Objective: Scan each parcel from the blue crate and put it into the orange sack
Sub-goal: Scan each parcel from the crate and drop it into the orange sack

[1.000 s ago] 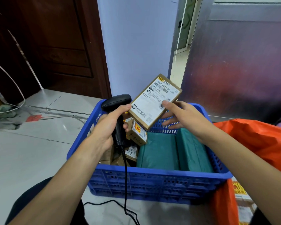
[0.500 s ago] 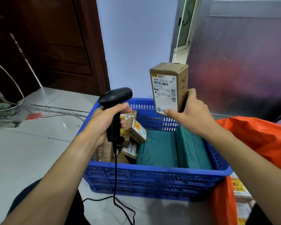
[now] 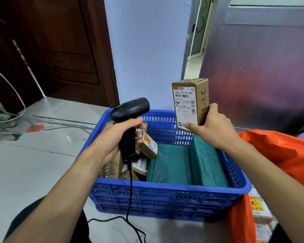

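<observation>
While left hand [image 3: 112,137] grips scanner [image 3: 130,111], right hand [image 3: 212,130] holds parcel [image 3: 189,104].

We saw a dark wooden door [image 3: 60,50] at the left, beside a pale wall [image 3: 147,50]. A white cable [image 3: 16,90] looped down to the tiled floor [image 3: 33,163], near a crumpled cloth [image 3: 2,123] and a red scrap [image 3: 35,128]. A metal panel [image 3: 261,67] stood at the right

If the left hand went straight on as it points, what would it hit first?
Probably the small labelled parcel in the blue crate, just past the scanner in the left hand; depth unclear.
</observation>
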Motion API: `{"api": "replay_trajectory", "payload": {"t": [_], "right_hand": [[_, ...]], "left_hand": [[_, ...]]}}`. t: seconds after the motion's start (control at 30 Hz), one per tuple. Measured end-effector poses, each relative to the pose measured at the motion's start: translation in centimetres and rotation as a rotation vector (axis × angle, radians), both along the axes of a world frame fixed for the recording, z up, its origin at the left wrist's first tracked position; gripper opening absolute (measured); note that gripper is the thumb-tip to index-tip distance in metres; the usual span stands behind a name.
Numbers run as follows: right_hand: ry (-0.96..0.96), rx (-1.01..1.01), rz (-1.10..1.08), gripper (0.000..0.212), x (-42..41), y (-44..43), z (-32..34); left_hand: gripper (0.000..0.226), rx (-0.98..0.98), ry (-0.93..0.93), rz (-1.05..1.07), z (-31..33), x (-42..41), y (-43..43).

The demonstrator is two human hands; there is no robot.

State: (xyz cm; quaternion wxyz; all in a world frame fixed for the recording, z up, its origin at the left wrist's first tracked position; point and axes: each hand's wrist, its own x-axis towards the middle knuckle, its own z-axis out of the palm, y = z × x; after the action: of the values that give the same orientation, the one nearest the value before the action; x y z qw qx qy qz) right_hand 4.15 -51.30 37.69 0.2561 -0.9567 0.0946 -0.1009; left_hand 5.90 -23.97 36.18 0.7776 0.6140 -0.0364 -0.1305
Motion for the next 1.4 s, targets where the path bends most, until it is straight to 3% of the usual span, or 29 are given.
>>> {"api": "replay_trajectory", "payload": {"t": [0.17, 0.33, 0.67, 1.03, 1.27, 1.4], "right_hand": [[0.009, -0.008, 0.005, 0.063, 0.1, 0.1, -0.1], [0.017, -0.013, 0.02, 0.062, 0.1, 0.3, -0.3], [0.006, 0.002, 0.012, 0.06, -0.1, 0.1, 0.0], [0.008, -0.038, -0.013, 0.067, -0.4, -1.1, 0.0], [0.032, -0.058, -0.037, 0.067, -1.6, -2.8, 0.4], [0.043, -0.089, -0.07, 0.07, -2.8, -4.6, 0.3]], "left_hand": [[0.034, 0.008, -0.028, 0.025, 0.2, -0.2, 0.0], [0.003, 0.11, -0.057, 0.063, 0.1, -0.3, -0.2], [0.007, 0.091, -0.039, 0.07, 0.1, -0.2, -0.3], [0.026, 0.075, -0.034, 0.06, -0.1, 0.0, -0.4], [0.009, 0.039, -0.023, 0.036, -0.3, 0.2, -1.5], [0.01, 0.029, -0.023, 0.012, -0.5, 0.4, -2.9]]}}
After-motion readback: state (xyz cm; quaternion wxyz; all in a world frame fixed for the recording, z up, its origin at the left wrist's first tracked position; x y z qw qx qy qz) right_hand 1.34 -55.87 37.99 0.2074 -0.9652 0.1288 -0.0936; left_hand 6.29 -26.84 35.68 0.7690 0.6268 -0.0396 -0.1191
